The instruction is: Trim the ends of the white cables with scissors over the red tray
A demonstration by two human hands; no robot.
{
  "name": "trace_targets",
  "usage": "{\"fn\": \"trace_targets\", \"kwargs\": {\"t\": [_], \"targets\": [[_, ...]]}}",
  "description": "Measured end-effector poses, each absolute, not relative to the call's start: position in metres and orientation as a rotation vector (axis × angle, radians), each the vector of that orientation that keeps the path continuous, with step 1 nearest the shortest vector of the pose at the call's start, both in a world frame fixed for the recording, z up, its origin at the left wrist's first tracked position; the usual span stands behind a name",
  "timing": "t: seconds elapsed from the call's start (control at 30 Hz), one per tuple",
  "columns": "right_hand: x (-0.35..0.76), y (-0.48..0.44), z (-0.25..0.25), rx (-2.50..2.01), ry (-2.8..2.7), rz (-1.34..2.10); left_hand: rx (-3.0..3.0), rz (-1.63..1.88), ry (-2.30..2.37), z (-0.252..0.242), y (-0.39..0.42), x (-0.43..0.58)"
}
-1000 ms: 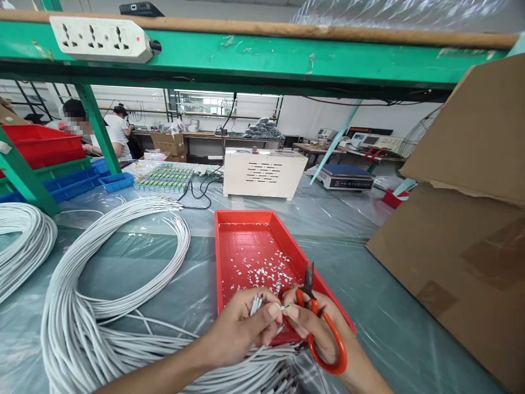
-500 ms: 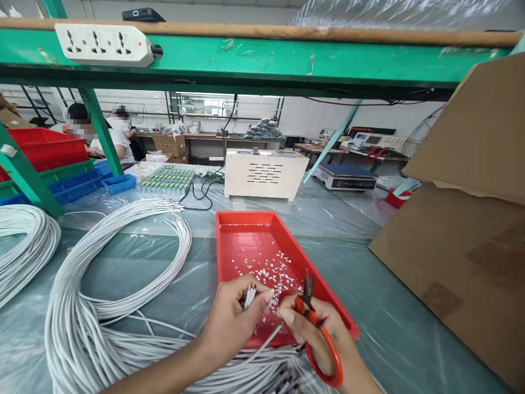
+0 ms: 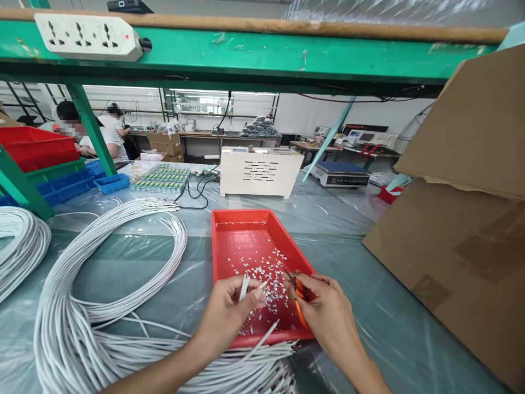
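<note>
My left hand (image 3: 229, 312) is closed on the ends of a few white cables (image 3: 244, 285), held over the near end of a red tray (image 3: 221, 246). My right hand (image 3: 328, 314) grips orange-handled scissors (image 3: 298, 293), blades pointing left toward the cable ends, a short gap apart. White cut scraps (image 3: 262, 268) litter the tray floor. One loose cable end (image 3: 262, 336) juts up over the tray's near rim. The big white cable bundle (image 3: 102, 306) loops across the table to my left and runs under my left forearm.
A second white cable coil (image 3: 20, 251) lies far left. Large cardboard boxes (image 3: 463, 219) stand close on the right. Behind the tray are a cream metal box (image 3: 258, 172), a scale (image 3: 340, 175), blue and red bins (image 3: 61, 175). People sit at the far left.
My right hand has turned the scissors from blades-up to blades pointing left at the cable ends. Both hands have shifted slightly forward over the tray. One cable end has dropped free.
</note>
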State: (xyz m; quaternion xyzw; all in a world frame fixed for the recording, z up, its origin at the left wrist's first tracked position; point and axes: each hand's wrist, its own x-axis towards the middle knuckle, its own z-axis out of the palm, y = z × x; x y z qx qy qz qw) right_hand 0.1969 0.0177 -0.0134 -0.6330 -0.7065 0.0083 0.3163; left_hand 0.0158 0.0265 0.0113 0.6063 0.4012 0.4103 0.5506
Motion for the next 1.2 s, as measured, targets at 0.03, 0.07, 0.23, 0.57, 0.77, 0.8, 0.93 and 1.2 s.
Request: {"fn": "trace_targets", "kwargs": {"t": [0.03, 0.07, 0.23, 0.57, 0.77, 0.8, 0.93, 1.2], "targets": [[0.198, 0.017, -0.013, -1.666, -1.861, 0.015, 1.501, 1.008, 0.986, 0.012, 0.025, 0.015], [0.199, 0.017, -0.012, -1.67, -1.859, 0.008, 1.568, 1.042, 1.021, 0.012, 0.024, 0.014], [0.197, 0.015, -0.012, -1.645, -1.776, 0.124, 1.569, 1.032, 1.106, 0.014, 0.022, 0.006], [0.177, 0.0, -0.005, -1.166, -1.635, 0.449, 1.408, 0.82, 0.919, 0.015, 0.02, -0.01], [0.164, 0.001, -0.012, -1.11, -1.819, 0.431, 1.451, 0.859, 0.937, 0.012, 0.016, -0.013], [0.162, 0.002, -0.013, -1.119, -1.824, 0.444, 1.472, 0.88, 0.955, 0.012, 0.014, -0.012], [0.156, 0.004, -0.012, -1.118, -1.849, 0.48, 1.534, 0.922, 0.979, 0.012, 0.009, -0.006], [0.157, 0.0, -0.007, -1.13, -1.897, 0.463, 1.492, 0.864, 0.956, 0.008, 0.008, -0.011]]}}
